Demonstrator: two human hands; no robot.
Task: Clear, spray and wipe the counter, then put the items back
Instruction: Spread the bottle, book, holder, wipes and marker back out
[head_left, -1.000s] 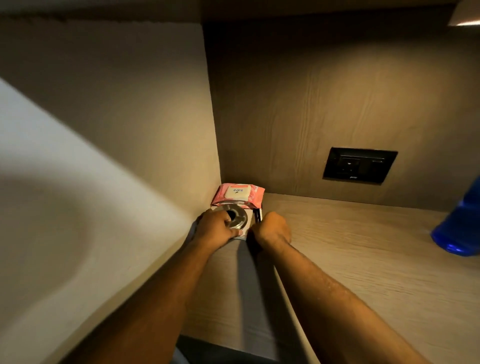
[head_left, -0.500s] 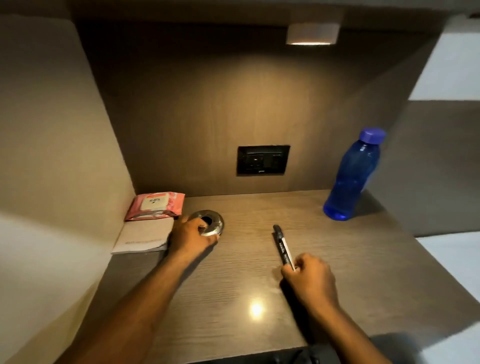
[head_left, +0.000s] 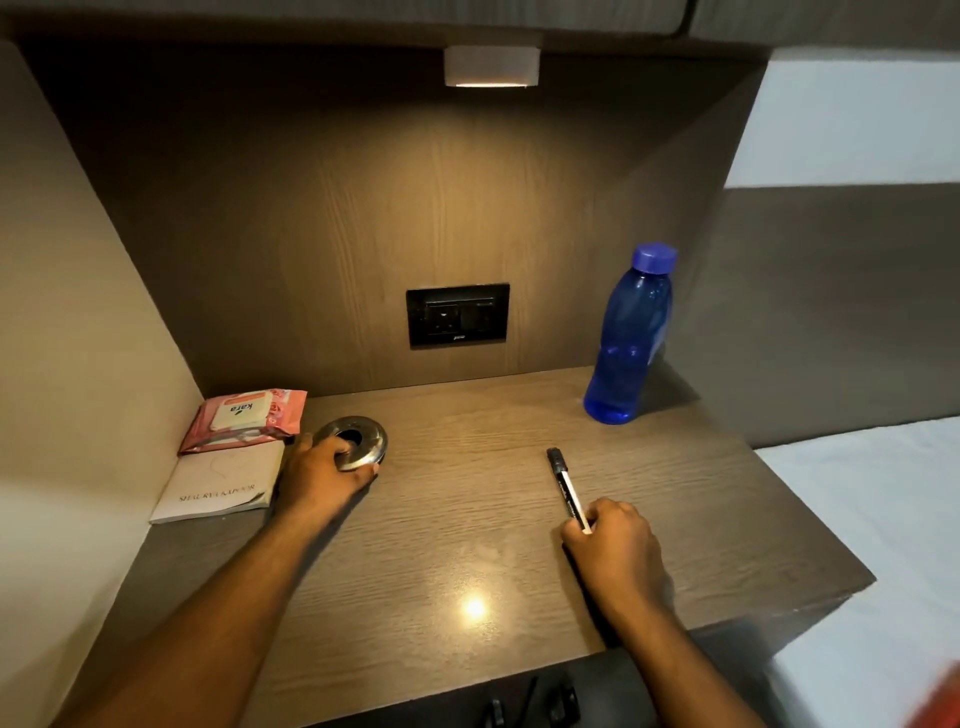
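The counter (head_left: 467, 519) was brown woodgrain; the bottle (head_left: 628, 338) at right blue, the wipes pack (head_left: 244, 418) pink, the booklet (head_left: 221, 486) white, the pen (head_left: 566, 486) black-and-white.

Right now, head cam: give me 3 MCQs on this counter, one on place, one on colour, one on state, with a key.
1. Where is the pink wipes pack?
A. back-left corner, behind the booklet
B. beside the bottle
C. under the socket

2. What colour is the bottle?
A. green
B. blue
C. clear

3. What is the right hand doing?
A. resting flat and empty
B. gripping the bottle
C. holding the pen's near end

Key: A, the pack lies by the left wall with the booklet in front of it; B, body and cap are both blue; C, fingers close on the pen, whose capped end points away over the counter. The left hand is on the metal disc.
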